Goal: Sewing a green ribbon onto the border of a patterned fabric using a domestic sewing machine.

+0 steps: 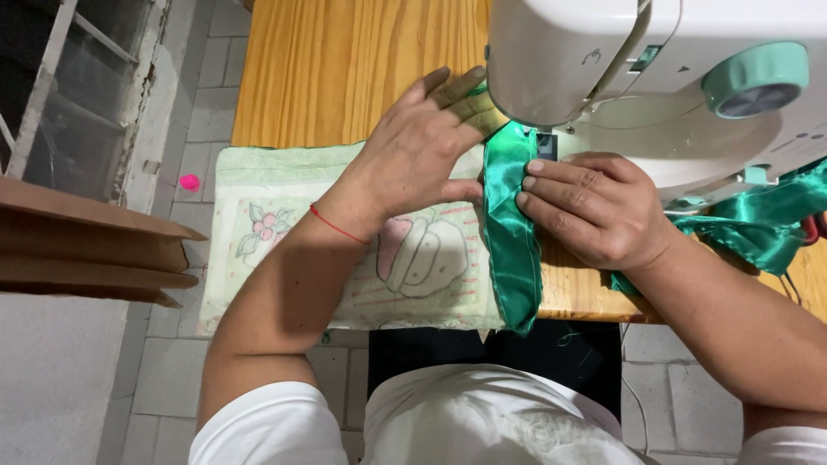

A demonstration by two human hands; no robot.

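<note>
A white sewing machine [603, 60] with a mint-green dial stands on a wooden table [345, 60]. A strip of shiny green satin fabric [510, 232] runs from under the machine's head down over the table's front edge. My left hand [422, 146] lies flat on a pale green embroidered cloth [284, 224], fingers pressing beside the satin near the needle area. My right hand [594, 207] presses its fingertips on the satin's right edge. The needle itself is hidden behind the machine head.
More green satin [758, 220] bunches at the right under the machine arm. A brown cardboard box [86, 241] sits at the left. A small pink object [189, 182] lies on the tiled floor. A thin red thread circles my left wrist.
</note>
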